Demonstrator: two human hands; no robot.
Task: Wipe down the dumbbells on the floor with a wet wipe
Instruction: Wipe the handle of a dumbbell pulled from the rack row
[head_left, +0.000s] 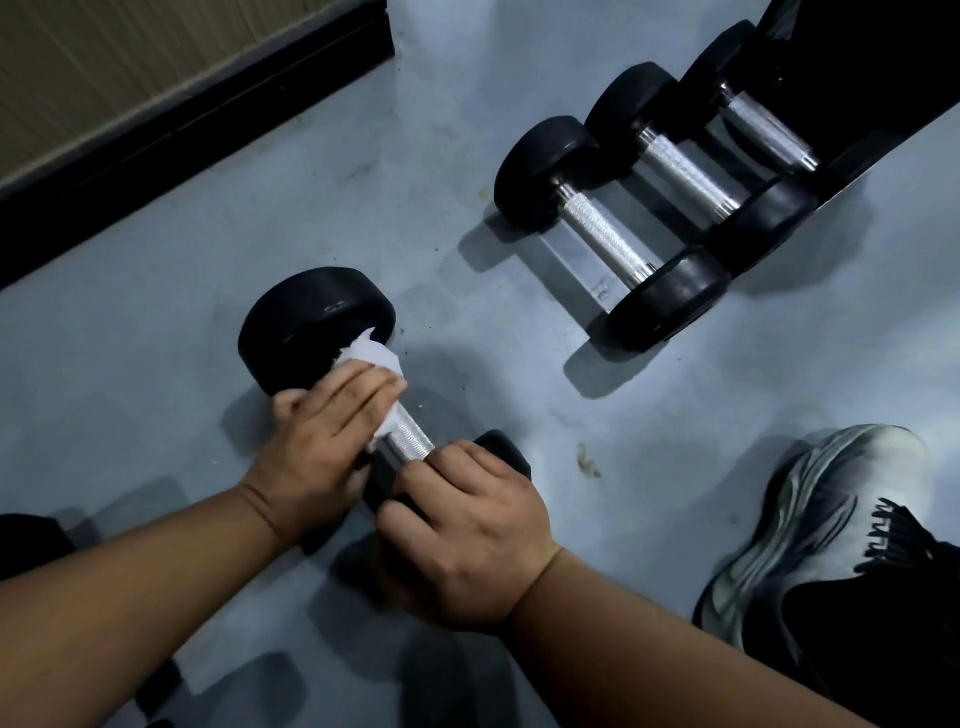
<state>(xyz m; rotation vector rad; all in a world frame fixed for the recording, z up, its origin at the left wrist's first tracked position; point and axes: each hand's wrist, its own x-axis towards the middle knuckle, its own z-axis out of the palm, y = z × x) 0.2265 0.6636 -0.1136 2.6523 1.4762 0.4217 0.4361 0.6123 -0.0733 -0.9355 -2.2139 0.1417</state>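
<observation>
A black dumbbell (311, 322) with a knurled steel handle lies on the grey floor in the middle of the head view. My left hand (322, 447) wraps a white wet wipe (376, 364) around the far part of the handle, close to the far head. My right hand (467, 535) grips the near black head, which it mostly hides. Three more black dumbbells (602, 239) lie side by side at the upper right.
A dark wall base (171, 135) runs along the upper left. A black rack or bench base (883, 93) stands at the upper right, touching the last dumbbell. My shoe (831, 530) rests on the floor at the right. Another dark object (31, 540) sits at the left edge.
</observation>
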